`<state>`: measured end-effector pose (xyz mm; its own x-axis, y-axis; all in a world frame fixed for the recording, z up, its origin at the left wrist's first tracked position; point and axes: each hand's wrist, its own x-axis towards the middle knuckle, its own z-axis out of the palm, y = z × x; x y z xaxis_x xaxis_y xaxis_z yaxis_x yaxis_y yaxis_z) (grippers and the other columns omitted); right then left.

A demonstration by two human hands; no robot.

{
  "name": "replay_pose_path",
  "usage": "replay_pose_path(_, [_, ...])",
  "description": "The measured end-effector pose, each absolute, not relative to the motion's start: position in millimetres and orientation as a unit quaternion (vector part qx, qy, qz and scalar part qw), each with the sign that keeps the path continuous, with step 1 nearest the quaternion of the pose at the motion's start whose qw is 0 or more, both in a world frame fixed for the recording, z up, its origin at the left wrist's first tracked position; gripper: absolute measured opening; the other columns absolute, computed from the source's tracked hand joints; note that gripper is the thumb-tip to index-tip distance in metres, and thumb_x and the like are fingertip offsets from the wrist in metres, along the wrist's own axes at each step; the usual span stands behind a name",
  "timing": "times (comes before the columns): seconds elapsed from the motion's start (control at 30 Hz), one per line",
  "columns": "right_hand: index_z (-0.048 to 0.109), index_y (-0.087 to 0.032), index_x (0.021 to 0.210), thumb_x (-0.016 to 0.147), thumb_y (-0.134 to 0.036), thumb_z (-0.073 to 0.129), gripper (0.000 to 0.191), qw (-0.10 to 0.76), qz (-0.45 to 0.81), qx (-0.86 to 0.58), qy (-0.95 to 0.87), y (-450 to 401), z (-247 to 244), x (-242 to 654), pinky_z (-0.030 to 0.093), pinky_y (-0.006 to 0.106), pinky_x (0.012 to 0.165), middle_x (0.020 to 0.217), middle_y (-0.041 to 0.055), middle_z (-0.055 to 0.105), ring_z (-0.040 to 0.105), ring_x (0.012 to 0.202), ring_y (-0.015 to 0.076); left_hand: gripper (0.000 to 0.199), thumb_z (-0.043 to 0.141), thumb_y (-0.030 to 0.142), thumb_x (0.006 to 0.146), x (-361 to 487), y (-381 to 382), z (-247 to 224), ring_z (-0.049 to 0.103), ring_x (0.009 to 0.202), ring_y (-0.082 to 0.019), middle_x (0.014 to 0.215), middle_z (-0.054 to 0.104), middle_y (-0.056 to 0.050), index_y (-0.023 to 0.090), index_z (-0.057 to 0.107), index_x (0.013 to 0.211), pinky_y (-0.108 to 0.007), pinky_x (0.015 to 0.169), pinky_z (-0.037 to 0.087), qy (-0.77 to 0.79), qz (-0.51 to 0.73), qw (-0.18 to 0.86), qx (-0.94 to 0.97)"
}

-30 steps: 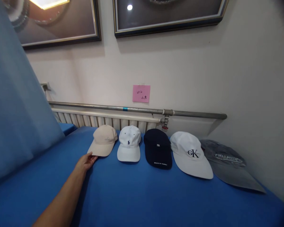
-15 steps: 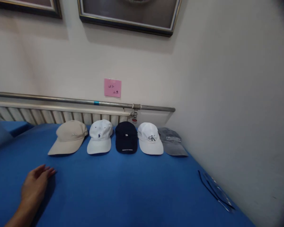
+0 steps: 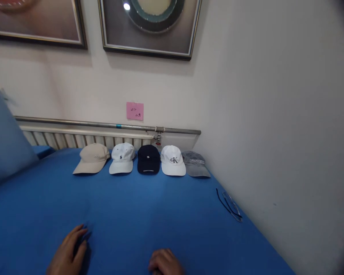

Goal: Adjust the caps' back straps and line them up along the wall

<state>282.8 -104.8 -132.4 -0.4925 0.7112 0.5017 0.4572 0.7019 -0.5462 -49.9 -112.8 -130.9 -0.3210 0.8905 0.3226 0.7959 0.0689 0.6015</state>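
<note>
My left hand [image 3: 70, 250] is low over the blue-covered surface [image 3: 123, 214], its fingers apart and nothing between them. At the bottom edge, partly cut off, my right hand [image 3: 165, 262] has its fingers curled in; whatever they may hold is hidden. Beyond both hands, a row of caps lies along the wall side: a beige cap [image 3: 93, 156], a white cap with a small dark emblem [image 3: 122, 158], a black cap [image 3: 148, 159], a white cap with GK-like letters [image 3: 172, 160] and a grey cap [image 3: 195, 164]. Neither hand touches a cap.
Eyeglasses [image 3: 231, 208] lie folded near the right wall. Behind the caps run a metal pipe [image 3: 74, 122] and a radiator [image 3: 57, 140] with a red-handled valve. A pink note [image 3: 135, 110] and framed pictures [image 3: 149, 51] hang above. Light blue cloth [image 3: 8, 145] is at left.
The view has shifted, so the caps and eyeglasses appear smaller and farther off. My left hand is now lower and more to the right in view. My right hand has come into view.
</note>
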Motion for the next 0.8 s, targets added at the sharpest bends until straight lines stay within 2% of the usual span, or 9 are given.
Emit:
replay_pose_path(0.1, [0.058, -0.023, 0.079, 0.068, 0.0, 0.044, 0.029, 0.403, 0.149, -0.348, -0.833, -118, -129, 292, 0.048, 0.021, 0.067, 0.076, 0.0003, 0.066, 0.062, 0.073, 0.013, 0.048, 0.038, 0.044, 0.083, -37, -125, -139, 0.06, 0.113, -0.03, 0.124, 0.064, -0.016, 0.014, 0.068, 0.105, -0.05, 0.103, 0.042, 0.715, 0.313, 0.024, 0.625])
replay_pose_path(0.2, [0.056, -0.023, 0.08, 0.063, 0.002, 0.041, 0.034, 0.423, 0.13, -0.352, -0.825, -132, -123, 301, 0.047, 0.021, 0.065, 0.076, -0.0004, 0.065, 0.061, 0.072, 0.0126, 0.047, 0.036, 0.04, 0.086, -32, -130, -146, 0.059, 0.114, -0.029, 0.124, 0.064, -0.014, 0.014, 0.068, 0.108, -0.049, 0.102, 0.042, 0.706, 0.269, -0.033, 0.654])
replay_pose_path(0.4, [0.053, -0.025, 0.081, 0.065, 0.001, 0.043, 0.033, 0.438, 0.128, -0.386, -0.802, -150, -106, 301, 0.047, 0.025, 0.066, 0.077, -0.0009, 0.064, 0.061, 0.073, 0.0152, 0.048, 0.031, 0.039, 0.09, -33, -126, -149, 0.06, 0.113, -0.027, 0.122, 0.065, -0.013, 0.015, 0.068, 0.109, -0.045, 0.099, 0.044, 0.699, 0.235, -0.066, 0.672])
replay_pose_path(0.6, [0.057, -0.024, 0.077, 0.077, -0.006, 0.042, 0.024, 0.374, 0.16, -0.488, -0.773, -144, -75, 307, 0.048, 0.026, 0.063, 0.074, 0.0011, 0.064, 0.062, 0.069, 0.0163, 0.04, 0.038, 0.034, 0.086, -18, -139, -124, 0.062, 0.109, -0.027, 0.117, 0.068, -0.012, 0.016, 0.068, 0.104, -0.046, 0.1, 0.043, 0.697, 0.262, -0.074, 0.664])
replay_pose_path(0.7, [0.063, -0.021, 0.084, 0.081, -0.01, 0.041, 0.025, 0.354, 0.059, -0.518, -0.777, -127, -73, 329, 0.048, 0.032, 0.075, 0.088, 0.0066, 0.068, 0.064, 0.083, 0.0196, 0.036, 0.038, 0.028, 0.086, -6, -147, -108, 0.061, 0.109, -0.026, 0.117, 0.068, -0.012, 0.015, 0.068, 0.102, -0.044, 0.098, 0.044, 0.693, 0.288, -0.087, 0.655])
replay_pose_path(0.8, [0.067, -0.023, 0.091, 0.082, -0.019, 0.046, 0.022, 0.328, -0.031, -0.533, -0.779, -108, -84, 350, 0.046, 0.037, 0.073, 0.098, 0.0092, 0.07, 0.064, 0.087, 0.025, 0.033, 0.039, 0.025, 0.087, 2, -150, -99, 0.061, 0.108, -0.025, 0.114, 0.068, -0.013, 0.014, 0.067, 0.102, -0.044, 0.097, 0.043, 0.7, 0.301, -0.091, 0.641])
